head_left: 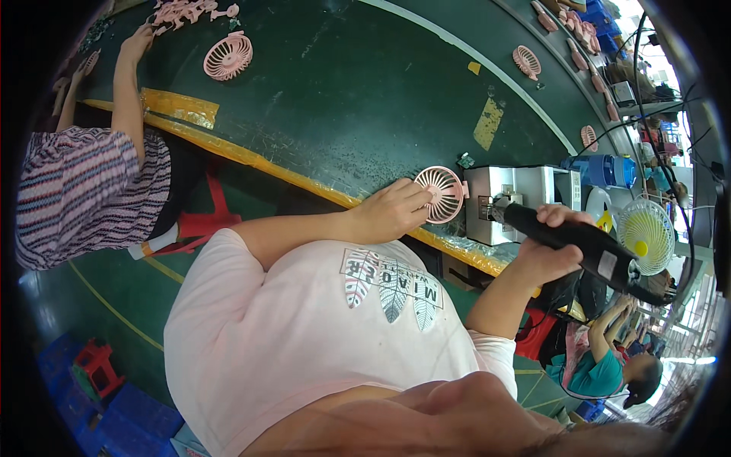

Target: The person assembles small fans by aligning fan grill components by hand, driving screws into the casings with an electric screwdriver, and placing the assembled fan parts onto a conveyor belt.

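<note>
My left hand (394, 209) grips the near left side of a round pink fan housing (454, 207) with a slatted grille, at the table's front edge. In my right hand (550, 247) is a black electric screwdriver (598, 250), fingers wrapped round its body. The tool lies nearly level, its tip pointing left at the front of a silver box-shaped machine (477, 180), apparently a screw feeder. Whether the tip touches the machine cannot be made out. A small dark green part (465, 160) lies just beyond the fan housing.
On the green table (343, 99) another pink fan housing (228, 56) lies at far left, near a co-worker's hand (137, 44) and a pile of pink parts (186, 11). Blue containers (609, 170) and a yellow-bladed fan (646, 236) stand right. Beyond a white line, a conveyor carries pink parts (527, 62).
</note>
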A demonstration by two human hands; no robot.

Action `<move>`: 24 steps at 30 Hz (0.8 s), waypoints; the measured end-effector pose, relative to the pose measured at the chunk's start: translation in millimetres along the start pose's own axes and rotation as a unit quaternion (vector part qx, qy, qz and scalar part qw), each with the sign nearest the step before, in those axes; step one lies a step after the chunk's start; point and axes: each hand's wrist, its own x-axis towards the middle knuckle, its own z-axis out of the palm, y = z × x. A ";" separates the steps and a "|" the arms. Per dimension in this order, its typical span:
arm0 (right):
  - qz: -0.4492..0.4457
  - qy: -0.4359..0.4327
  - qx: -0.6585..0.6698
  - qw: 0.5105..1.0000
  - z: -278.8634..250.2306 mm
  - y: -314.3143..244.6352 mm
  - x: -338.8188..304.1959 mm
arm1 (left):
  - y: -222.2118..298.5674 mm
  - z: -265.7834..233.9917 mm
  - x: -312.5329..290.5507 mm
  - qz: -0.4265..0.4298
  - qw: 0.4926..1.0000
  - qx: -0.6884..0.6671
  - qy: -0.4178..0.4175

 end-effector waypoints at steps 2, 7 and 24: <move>0.036 0.010 0.007 0.999 -3.3 6.3 -6.6 | -2.2 4.2 -4.7 0.010 1.000 -0.003 -0.016; 0.079 0.046 0.066 0.994 12.7 11.4 -4.4 | -1.8 1.3 -3.1 0.012 1.000 -0.003 -0.010; 0.229 -0.076 0.120 0.963 80.5 59.7 -3.0 | -13.1 -11.3 7.3 -0.007 0.999 -0.039 0.027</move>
